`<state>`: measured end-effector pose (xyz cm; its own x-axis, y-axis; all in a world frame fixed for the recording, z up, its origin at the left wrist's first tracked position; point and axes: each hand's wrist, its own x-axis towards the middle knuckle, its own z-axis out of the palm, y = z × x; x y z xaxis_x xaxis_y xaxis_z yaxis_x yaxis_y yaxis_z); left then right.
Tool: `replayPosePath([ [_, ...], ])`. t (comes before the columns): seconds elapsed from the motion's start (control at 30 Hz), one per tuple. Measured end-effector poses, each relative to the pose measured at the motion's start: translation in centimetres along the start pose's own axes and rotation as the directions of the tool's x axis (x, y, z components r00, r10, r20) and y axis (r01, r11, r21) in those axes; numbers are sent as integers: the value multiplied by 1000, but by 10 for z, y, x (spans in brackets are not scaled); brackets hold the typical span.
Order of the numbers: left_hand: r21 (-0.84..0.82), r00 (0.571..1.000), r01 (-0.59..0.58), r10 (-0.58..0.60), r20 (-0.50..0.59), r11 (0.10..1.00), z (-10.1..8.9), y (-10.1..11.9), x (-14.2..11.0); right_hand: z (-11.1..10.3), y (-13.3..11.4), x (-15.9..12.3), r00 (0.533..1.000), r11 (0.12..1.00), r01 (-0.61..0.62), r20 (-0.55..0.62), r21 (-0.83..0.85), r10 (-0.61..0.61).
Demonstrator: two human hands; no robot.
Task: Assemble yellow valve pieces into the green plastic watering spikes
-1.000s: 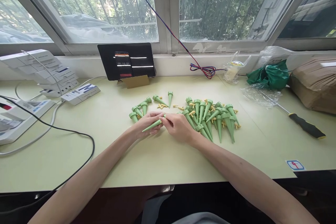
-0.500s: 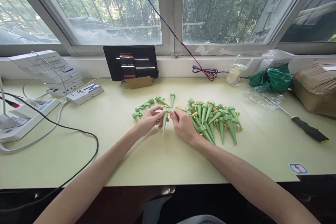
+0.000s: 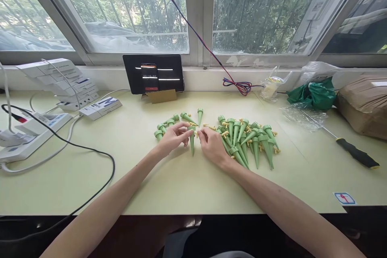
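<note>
Clock centred on the held piece, 12 toward the windows.

Left hand at 9: half curled, fingertips on the cap end of a green tapered plastic spike. Tip points toward 6, clear of the palm. Looks like a top-end hold, to leave the cap side exposed to the other hand.

Right hand at 3: thumb and forefinger close together, other fingers folded in. Small yellow plastic fitting shows between cap and fingertips; can't tell if they grip it or just sit beside it.

Heap of green capped plastic spikes also at 3, just past that hand, most tips toward 6, probably for a short reach. Smaller green plastic group at 10, partly behind left hand, likely a separate batch. Lone green plastic spike near 12, loose yellow plastic fittings at 1–2.

Phone with lit timer stands against a black flat panel at 11, presumably readable with both hands busy. Black-handled metal screwdriver far out at 3, out of the way.
</note>
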<state>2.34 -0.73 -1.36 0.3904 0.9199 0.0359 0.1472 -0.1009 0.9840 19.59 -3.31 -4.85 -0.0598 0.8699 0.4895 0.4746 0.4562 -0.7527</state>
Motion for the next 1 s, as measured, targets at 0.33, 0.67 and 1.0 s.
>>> replayPosePath([
  [0.33,340,996,7,-35,77,941,-2,-8,0,-5,-3,2,990,999,-22,-139,-25,18],
  [0.67,543,994,-108,92,57,833,-4,-10,1,-5,-3,0,989,999,-11,-151,-49,4],
  [1.0,510,971,-12,132,-200,860,-13,0,2,-6,-2,1,984,998,-34,-174,-50,25],
])
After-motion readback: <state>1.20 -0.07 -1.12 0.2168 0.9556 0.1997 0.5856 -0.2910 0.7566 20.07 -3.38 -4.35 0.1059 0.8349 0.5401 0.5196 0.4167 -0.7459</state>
